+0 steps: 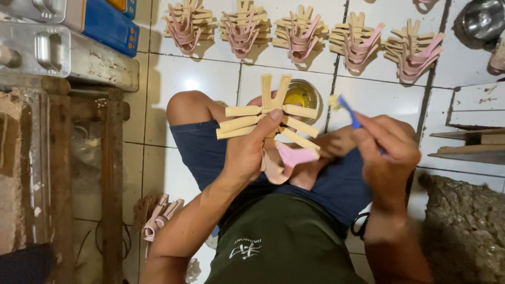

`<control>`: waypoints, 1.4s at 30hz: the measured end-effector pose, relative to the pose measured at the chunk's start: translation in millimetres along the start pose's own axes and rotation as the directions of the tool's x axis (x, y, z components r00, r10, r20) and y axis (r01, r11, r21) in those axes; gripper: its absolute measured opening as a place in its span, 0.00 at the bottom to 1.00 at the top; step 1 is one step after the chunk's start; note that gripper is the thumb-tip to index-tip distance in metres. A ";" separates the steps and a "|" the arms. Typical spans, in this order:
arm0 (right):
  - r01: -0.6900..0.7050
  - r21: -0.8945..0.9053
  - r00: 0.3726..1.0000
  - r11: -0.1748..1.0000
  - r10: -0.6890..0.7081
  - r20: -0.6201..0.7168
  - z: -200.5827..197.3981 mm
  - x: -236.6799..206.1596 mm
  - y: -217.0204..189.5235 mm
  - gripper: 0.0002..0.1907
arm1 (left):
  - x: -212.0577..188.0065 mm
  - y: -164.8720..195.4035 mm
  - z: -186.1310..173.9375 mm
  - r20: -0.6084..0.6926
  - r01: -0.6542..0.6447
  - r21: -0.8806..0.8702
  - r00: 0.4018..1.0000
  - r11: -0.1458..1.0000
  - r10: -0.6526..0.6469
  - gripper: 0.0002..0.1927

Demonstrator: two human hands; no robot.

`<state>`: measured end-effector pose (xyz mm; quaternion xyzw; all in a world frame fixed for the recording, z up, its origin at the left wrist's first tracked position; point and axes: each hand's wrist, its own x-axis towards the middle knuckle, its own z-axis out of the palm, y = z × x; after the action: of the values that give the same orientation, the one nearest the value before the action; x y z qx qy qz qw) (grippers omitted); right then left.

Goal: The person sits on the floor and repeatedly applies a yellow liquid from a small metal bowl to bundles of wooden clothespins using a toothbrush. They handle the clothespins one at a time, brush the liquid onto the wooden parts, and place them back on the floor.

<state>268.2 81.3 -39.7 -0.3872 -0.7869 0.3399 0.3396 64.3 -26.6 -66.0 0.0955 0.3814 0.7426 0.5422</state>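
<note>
left hand [247, 152]: fingers closed around a wooden slat assembly [271, 118], thumb pressed on its middle, held up over the lap
wooden slat assembly: forked upright piece with flat cross slats fanned left and right; a pink curved piece [294, 156] sticks out at its lower end, just right of the left hand
right hand [386, 152]: fingers pinched shut on a blue-handled brush [350, 113], somewhat motion-blurred
brush: tip [333, 101] carries pale yellowish stuff, sits just right of the assembly's upper slats, not clearly touching
metal can [301, 96]: on the white tiled floor [194, 79], yellow liquid inside, partly hidden behind the assembly
finished pieces: row of five similar wood-and-pink assemblies [300, 31] laid on the floor along the top, well apart from the hands
loose pink parts [158, 215]: on the floor by the left forearm
person: seated, blue shorts, dark green shirt, knees bent
left side: wooden frame [110, 173], metal box with handle [50, 50], blue box [108, 23]
top right: metal bowl [484, 18]
</note>
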 end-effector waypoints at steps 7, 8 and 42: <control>0.040 0.076 0.999 0.996 -0.042 0.026 11.1 -2.0 -0.2 0.14 | 1.0 -4.7 7.6 -0.013 -0.159 -0.017 0.987 0.987 0.159 0.26; 0.047 0.076 0.998 0.996 -0.049 0.029 13.3 -0.8 -0.6 0.13 | -0.2 -4.0 9.1 0.003 -0.149 -0.035 0.989 0.988 0.150 0.26; 0.002 0.099 0.994 0.995 0.009 -0.110 16.4 2.0 8.4 0.12 | -3.6 5.3 16.0 0.048 -0.107 -0.061 0.993 0.992 0.110 0.24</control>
<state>257.4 82.4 -54.7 -0.3895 -0.7484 0.3572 0.4007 70.6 -23.1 -50.4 0.1192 0.3399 0.7790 0.5132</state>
